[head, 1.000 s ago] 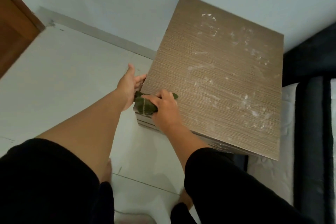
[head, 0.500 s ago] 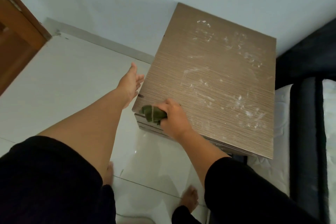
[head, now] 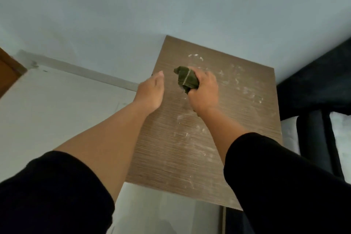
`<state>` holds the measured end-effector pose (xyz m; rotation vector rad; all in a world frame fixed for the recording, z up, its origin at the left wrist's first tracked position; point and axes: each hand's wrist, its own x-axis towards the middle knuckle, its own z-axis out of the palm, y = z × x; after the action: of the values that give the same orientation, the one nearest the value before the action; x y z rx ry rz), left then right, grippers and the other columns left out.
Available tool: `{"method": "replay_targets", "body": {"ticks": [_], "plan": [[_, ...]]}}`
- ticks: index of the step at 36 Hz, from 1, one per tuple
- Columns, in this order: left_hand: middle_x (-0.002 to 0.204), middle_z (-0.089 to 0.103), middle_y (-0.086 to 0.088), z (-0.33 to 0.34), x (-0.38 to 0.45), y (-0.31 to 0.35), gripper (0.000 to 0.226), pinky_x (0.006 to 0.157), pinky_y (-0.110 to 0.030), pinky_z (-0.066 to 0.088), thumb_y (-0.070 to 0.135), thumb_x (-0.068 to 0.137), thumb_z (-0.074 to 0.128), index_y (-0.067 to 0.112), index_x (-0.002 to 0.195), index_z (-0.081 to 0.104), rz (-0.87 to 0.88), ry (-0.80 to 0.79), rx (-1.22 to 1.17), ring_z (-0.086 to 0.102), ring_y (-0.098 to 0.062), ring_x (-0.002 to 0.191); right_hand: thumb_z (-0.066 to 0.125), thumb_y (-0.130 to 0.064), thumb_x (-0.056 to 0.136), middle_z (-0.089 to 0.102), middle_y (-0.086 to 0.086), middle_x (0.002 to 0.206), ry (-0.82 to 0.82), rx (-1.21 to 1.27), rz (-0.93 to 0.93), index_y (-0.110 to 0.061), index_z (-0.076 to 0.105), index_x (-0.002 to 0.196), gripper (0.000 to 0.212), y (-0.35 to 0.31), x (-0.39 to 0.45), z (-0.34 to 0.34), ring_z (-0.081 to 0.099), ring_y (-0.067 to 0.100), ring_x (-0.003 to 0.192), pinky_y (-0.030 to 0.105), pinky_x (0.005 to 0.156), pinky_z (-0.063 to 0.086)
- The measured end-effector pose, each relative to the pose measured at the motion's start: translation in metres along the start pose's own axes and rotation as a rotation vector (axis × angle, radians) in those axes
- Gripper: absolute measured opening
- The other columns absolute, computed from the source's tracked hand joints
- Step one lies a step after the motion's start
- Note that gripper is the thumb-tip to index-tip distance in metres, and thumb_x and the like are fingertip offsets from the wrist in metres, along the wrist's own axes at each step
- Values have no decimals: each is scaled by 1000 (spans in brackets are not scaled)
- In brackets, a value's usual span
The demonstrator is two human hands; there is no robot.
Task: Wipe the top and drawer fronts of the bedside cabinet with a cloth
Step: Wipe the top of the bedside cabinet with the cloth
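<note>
Pale blue wall (head: 114,15) backs the bedside cabinet (head: 190,157), whose brown top carries white smears. Fingers (head: 206,76) of my right hand (head: 204,91) are curled tight around the bunched green cloth (head: 186,80), pressing it onto the far part of the top. My left hand (head: 151,93) lies flat and spread along the cabinet's left edge, holding nothing. Black sleeves (head: 284,186) cover both upper arms. Dark bed frame (head: 313,91) stands just right of the cabinet.

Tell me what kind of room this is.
Most likely a bedroom: a wood-grain bedside cabinet stands against the wall, a dark bed frame with a pale mattress sits beside it, and a wooden door shows at the left edge.
</note>
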<state>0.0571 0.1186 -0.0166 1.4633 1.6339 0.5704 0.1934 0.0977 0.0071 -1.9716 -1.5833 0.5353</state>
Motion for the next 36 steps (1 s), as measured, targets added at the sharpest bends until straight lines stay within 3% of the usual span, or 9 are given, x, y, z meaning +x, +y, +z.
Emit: {"method": "replay_targets", "body": {"ticks": [4, 8, 13, 16, 20, 25, 30, 34, 36], "plan": [[153, 28, -5, 8, 34, -10, 46, 115, -35, 19, 29, 101, 24, 18, 145, 28, 179, -19, 198, 23, -22, 141, 58, 3, 79, 50, 5, 115, 0, -3, 7, -27, 54, 126, 56, 11, 36, 0, 45, 18, 109, 22, 87, 35], [158, 9, -2, 16, 76, -20, 49, 118, -38, 12, 22, 101, 25, 16, 149, 15, 235, -76, 434, 3, -21, 145, 57, 3, 79, 49, 6, 119, 19, -39, 2, -28, 52, 128, 58, 22, 77, 6, 44, 21, 112, 27, 91, 38], [159, -1, -3, 31, 116, -26, 52, 118, -43, 11, 28, 101, 20, 14, 149, 7, 246, -47, 599, -5, -23, 145, 55, 1, 80, 49, 7, 118, 34, -95, -44, -29, 50, 129, 57, 31, 121, 15, 45, 23, 111, 36, 98, 42], [159, -2, -2, 37, 131, -25, 52, 118, -44, 8, 30, 101, 17, 15, 149, 5, 277, -6, 610, -10, -24, 145, 55, -5, 81, 52, 6, 114, 68, -171, -69, -30, 50, 125, 51, 36, 145, 20, 51, 24, 104, 43, 97, 40], [159, 0, -1, 43, 140, -29, 52, 118, -42, 5, 30, 101, 18, 16, 149, 6, 333, 13, 546, -11, -21, 145, 54, -7, 80, 53, 8, 114, 119, -336, -142, -25, 50, 123, 47, 43, 175, 28, 51, 27, 101, 39, 93, 33], [158, 4, 0, 45, 142, -33, 51, 118, -40, 8, 28, 100, 20, 16, 149, 10, 363, 48, 506, -7, -19, 145, 55, -3, 81, 47, 12, 121, 76, -346, -195, -16, 54, 121, 42, 52, 202, 42, 43, 27, 112, 35, 92, 36], [158, 5, 1, 46, 143, -33, 51, 119, -39, 9, 27, 101, 21, 17, 149, 10, 363, 61, 485, -6, -17, 145, 49, -3, 82, 46, 16, 124, 31, -363, -177, -10, 48, 127, 46, 57, 216, 60, 41, 31, 114, 40, 93, 36], [158, 5, 2, 46, 142, -32, 51, 119, -38, 8, 26, 100, 21, 17, 149, 10, 358, 52, 476, -6, -16, 145, 49, -14, 83, 43, 15, 129, 5, -328, -112, -12, 44, 129, 46, 60, 221, 68, 38, 31, 119, 41, 96, 32], [158, 5, 2, 46, 143, -32, 51, 119, -39, 9, 27, 100, 21, 17, 149, 11, 354, 49, 472, -6, -16, 145, 52, -30, 84, 43, 13, 129, -7, -309, -109, -14, 44, 128, 48, 63, 223, 70, 37, 30, 121, 42, 97, 31]]}}
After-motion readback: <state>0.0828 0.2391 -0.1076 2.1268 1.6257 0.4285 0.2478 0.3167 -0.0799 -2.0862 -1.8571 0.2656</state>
